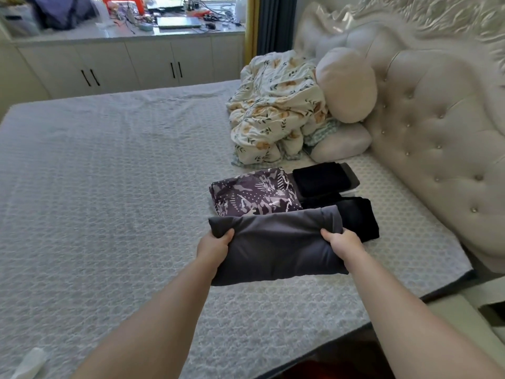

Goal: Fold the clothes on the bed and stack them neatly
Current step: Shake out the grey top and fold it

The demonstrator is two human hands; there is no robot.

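Observation:
A folded dark grey garment point(276, 247) is held just above the bed point(109, 173), near its right side. My left hand point(214, 246) grips its left edge and my right hand point(341, 243) grips its right edge, thumbs on top and fingers hidden underneath. Just beyond it lie three folded pieces: a purple patterned garment point(254, 191), a black one point(323, 177) on a grey piece at the back right, and another black one point(358, 217) partly hidden behind the grey garment.
A crumpled floral duvet point(276, 108) and beige pillows point(345, 86) are heaped against the tufted headboard point(437, 132). White cabinets point(131, 67) with a cluttered counter run along the far wall. A small white object point(30, 362) lies at the bed's near left.

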